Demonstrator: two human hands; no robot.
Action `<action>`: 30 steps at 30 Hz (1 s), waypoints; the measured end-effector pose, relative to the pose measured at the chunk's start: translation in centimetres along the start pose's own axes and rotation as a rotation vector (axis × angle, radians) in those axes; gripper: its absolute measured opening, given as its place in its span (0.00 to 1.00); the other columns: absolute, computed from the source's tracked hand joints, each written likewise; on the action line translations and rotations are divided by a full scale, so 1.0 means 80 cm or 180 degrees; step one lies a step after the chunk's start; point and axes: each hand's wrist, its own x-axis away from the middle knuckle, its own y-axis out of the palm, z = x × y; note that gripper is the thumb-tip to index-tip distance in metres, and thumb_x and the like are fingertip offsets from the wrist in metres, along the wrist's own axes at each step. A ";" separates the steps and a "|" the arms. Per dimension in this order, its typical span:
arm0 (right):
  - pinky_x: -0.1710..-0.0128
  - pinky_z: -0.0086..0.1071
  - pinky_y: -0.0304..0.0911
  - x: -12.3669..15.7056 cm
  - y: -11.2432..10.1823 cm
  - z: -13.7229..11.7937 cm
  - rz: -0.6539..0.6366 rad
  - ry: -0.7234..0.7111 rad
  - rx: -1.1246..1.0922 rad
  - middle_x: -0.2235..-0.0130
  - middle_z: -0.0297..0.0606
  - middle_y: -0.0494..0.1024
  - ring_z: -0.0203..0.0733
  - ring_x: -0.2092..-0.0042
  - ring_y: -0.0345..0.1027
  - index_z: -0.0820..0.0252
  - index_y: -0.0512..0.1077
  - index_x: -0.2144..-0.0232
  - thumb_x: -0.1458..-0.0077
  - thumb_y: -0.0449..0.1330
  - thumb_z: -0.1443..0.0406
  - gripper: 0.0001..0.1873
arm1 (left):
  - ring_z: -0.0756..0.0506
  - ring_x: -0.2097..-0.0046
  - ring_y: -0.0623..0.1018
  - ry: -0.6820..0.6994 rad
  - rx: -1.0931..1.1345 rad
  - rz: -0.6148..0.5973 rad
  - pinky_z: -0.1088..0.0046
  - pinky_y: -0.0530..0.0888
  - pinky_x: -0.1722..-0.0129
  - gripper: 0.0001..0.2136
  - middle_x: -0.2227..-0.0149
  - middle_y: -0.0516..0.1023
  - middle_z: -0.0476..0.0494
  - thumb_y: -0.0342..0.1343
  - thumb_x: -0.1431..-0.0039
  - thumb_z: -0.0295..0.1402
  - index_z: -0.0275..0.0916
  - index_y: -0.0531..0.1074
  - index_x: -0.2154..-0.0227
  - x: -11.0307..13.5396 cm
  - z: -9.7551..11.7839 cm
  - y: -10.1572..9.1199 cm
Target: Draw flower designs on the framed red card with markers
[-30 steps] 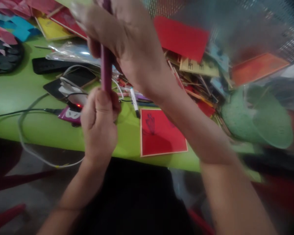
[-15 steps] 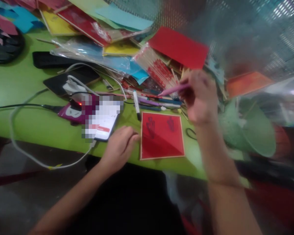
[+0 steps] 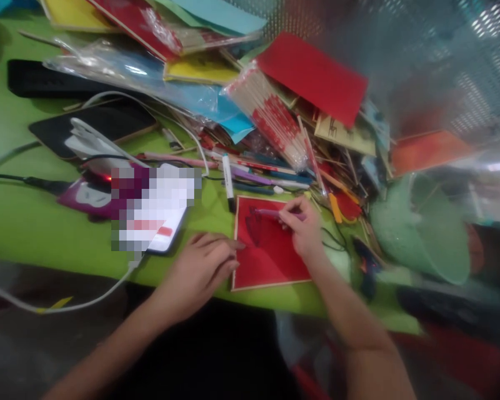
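Observation:
A square red card with a pale border lies on the green table, dark drawn marks on its upper left part. My right hand is closed on a purple pen, whose tip is at those dark marks. My right hand covers the card's right side. At the card's left edge rests my left hand, fingers loosely stretched, fingertips touching the card and nothing held. Just above the card's upper left corner lies a white marker with a black cap.
Left of my hands lies a lit phone, plugged into a white cable near a purple power strip. Pens, wooden sticks in plastic and coloured paper sheets pile up behind. A green basket stands at right.
My right hand has come down and left with the purple pen, from above the pile onto the red card. My left hand's fingers have stretched out onto the card's left edge.

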 end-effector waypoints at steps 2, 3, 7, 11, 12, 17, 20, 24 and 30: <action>0.75 0.27 0.65 0.003 -0.004 -0.001 -0.0123 0.0041 0.0078 0.74 0.28 0.77 0.33 0.74 0.69 0.52 0.81 0.67 0.46 0.71 0.61 0.04 | 0.41 0.51 0.80 0.0018 0.0033 0.0016 0.60 0.68 0.51 0.12 0.50 0.85 0.47 0.46 0.24 0.36 0.43 0.70 0.64 -0.001 0.001 -0.003; 0.74 0.28 0.66 0.005 -0.006 -0.002 -0.0161 0.0028 0.0116 0.72 0.29 0.79 0.34 0.72 0.70 0.51 0.83 0.65 0.44 0.71 0.60 0.04 | 0.42 0.52 0.80 0.0025 0.0039 0.0006 0.61 0.68 0.51 0.12 0.50 0.85 0.47 0.45 0.24 0.36 0.43 0.69 0.64 -0.001 0.001 -0.004; 0.58 0.34 0.76 0.011 -0.010 -0.008 -0.0136 -0.0162 0.0044 0.59 0.32 0.86 0.40 0.59 0.79 0.47 0.85 0.62 0.47 0.74 0.64 0.09 | 0.42 0.51 0.80 -0.0017 0.0027 -0.0041 0.60 0.67 0.51 0.11 0.49 0.85 0.47 0.46 0.24 0.36 0.43 0.68 0.64 0.002 -0.001 -0.001; 0.61 0.36 0.78 0.013 -0.008 -0.015 -0.0096 -0.0008 -0.0145 0.60 0.34 0.86 0.41 0.61 0.80 0.50 0.84 0.62 0.51 0.76 0.64 0.12 | 0.41 0.49 0.79 -0.0031 0.0017 -0.0050 0.60 0.66 0.50 0.11 0.47 0.84 0.46 0.46 0.24 0.36 0.43 0.68 0.63 0.006 -0.003 0.003; 0.65 0.34 0.76 0.014 -0.007 -0.016 -0.0069 0.0021 -0.0164 0.62 0.33 0.85 0.39 0.65 0.78 0.51 0.83 0.63 0.51 0.76 0.63 0.11 | 0.41 0.49 0.78 -0.0027 0.0004 -0.0057 0.60 0.66 0.50 0.10 0.47 0.84 0.46 0.46 0.24 0.36 0.43 0.69 0.63 0.007 -0.003 0.004; 0.74 0.28 0.65 0.014 -0.001 -0.010 0.0074 -0.0157 -0.0058 0.72 0.27 0.77 0.32 0.74 0.68 0.54 0.77 0.69 0.49 0.75 0.64 0.09 | 0.41 0.49 0.79 0.0009 -0.0045 -0.0036 0.60 0.66 0.50 0.10 0.47 0.84 0.46 0.46 0.24 0.35 0.43 0.69 0.62 0.003 0.001 0.001; 0.73 0.28 0.62 0.014 0.002 -0.005 0.0030 -0.0213 0.0177 0.73 0.27 0.74 0.32 0.74 0.65 0.55 0.75 0.69 0.47 0.72 0.63 0.08 | 0.41 0.50 0.79 0.0010 -0.0075 -0.0054 0.60 0.67 0.51 0.11 0.48 0.85 0.46 0.46 0.24 0.35 0.42 0.69 0.63 0.001 0.002 -0.001; 0.73 0.29 0.62 0.011 0.004 -0.004 0.0105 -0.0224 0.0378 0.74 0.27 0.73 0.33 0.75 0.62 0.54 0.73 0.70 0.46 0.70 0.62 0.09 | 0.41 0.50 0.79 -0.0048 -0.0083 -0.0058 0.59 0.67 0.51 0.11 0.48 0.84 0.45 0.45 0.24 0.36 0.43 0.70 0.62 0.003 0.000 0.001; 0.74 0.29 0.63 0.009 0.006 -0.006 0.0112 -0.0205 0.0447 0.75 0.26 0.72 0.33 0.75 0.63 0.54 0.71 0.70 0.45 0.70 0.60 0.10 | 0.40 0.49 0.79 -0.0097 -0.0046 -0.0062 0.59 0.67 0.51 0.10 0.48 0.84 0.46 0.46 0.25 0.35 0.43 0.70 0.62 0.005 0.000 0.003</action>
